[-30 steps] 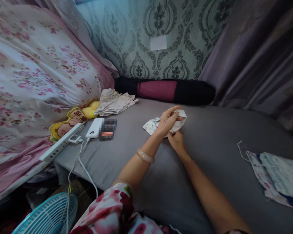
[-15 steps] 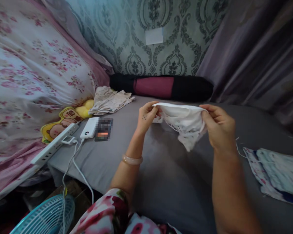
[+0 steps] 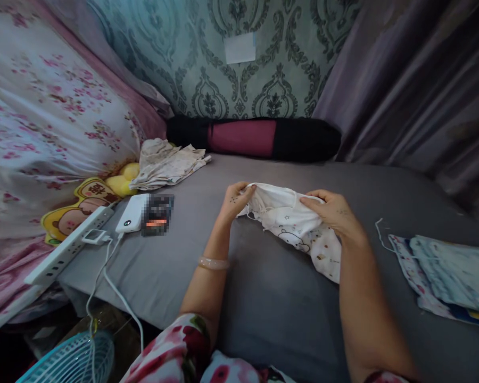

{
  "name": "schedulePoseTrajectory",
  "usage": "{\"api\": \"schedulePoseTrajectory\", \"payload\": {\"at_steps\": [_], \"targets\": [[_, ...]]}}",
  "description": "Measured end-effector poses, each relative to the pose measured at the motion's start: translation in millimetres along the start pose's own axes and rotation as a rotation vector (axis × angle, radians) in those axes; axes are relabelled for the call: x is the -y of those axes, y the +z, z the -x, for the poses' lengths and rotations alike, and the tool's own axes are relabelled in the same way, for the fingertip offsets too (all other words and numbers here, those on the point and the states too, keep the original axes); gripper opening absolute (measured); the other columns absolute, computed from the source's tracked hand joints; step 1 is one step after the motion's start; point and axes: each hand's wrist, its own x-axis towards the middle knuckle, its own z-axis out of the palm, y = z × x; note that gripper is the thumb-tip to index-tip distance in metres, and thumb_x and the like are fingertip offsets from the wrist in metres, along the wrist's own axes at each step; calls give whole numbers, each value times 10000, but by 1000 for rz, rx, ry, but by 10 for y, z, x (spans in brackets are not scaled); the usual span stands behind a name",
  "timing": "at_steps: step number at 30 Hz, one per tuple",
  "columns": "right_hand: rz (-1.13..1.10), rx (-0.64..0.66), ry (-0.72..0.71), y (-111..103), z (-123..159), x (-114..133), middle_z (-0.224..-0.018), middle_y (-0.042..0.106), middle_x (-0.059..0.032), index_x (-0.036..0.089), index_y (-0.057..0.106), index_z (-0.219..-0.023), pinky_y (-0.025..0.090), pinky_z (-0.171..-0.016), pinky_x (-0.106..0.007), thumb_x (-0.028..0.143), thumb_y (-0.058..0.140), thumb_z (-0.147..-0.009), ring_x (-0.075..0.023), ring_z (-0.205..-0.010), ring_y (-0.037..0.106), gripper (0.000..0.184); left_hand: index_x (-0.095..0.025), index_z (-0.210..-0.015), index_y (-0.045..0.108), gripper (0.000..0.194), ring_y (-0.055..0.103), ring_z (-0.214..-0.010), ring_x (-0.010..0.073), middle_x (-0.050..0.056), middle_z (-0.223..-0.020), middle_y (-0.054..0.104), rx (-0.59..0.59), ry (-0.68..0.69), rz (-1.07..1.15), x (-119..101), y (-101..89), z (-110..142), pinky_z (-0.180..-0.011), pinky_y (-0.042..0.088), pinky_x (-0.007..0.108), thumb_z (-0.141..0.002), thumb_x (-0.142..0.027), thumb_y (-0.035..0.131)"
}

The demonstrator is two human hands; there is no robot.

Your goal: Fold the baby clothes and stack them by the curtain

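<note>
Between my hands is a small white garment point(image 3: 291, 226) printed with a bear face, stars and little figures; it looks like a baby's garment, though its exact kind is unclear. My left hand point(image 3: 238, 201) pinches one end of its upper edge, and thin white ties dangle beside those fingers. At the other end my right hand point(image 3: 329, 210) grips the same edge, thumb on top. The edge gapes a little between the hands, showing the inside. The lower part hangs down toward my right forearm, just over the grey sheet point(image 3: 271, 298).
Folded clothes point(image 3: 451, 271) lie at the right, and a pale cloth pile point(image 3: 167, 162) at the back left. A power strip point(image 3: 69, 244), white power bank point(image 3: 133, 213) and cables line the left edge. A black and maroon roll point(image 3: 243, 138) lies along the wall; a blue fan point(image 3: 72, 361) stands below.
Both hands have come lower, and my right hand has moved in toward the left. The garment's edge has slackened, and its printed front now faces up. The view has shifted slightly.
</note>
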Motion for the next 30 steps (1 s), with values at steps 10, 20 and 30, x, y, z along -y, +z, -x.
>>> {"api": "schedulePoseTrajectory", "payload": {"at_steps": [10, 20, 30], "targets": [[24, -58, -68, 33, -19, 38, -702, 665, -18, 180, 688, -747, 442, -571, -255, 507, 741, -661, -154, -640, 581, 342, -180, -550, 474, 440, 338, -544, 87, -45, -541, 346, 48, -108, -73, 101, 59, -7, -484, 215, 226, -710, -534, 682], [55, -37, -156, 80, -76, -103, -915, 735, -49, 204, 748, -901, 500, -790, -330, 396, 639, -770, -212, -865, 660, 256, -139, -857, 699, 360, 497, -618, 105, 11, -706, 590, 285, -99, 52, 207, -52, 17, -542, 369, 203, -772, -481, 626], [216, -73, -259, 56, -54, -70, -891, 713, -64, 186, 711, -895, 483, -781, -339, 330, 573, -801, -205, -837, 636, 221, -137, -842, 709, 380, 489, -611, 106, 8, -660, 584, 259, -56, -50, 83, -73, 43, -531, 356, 208, -813, -502, 607]]}}
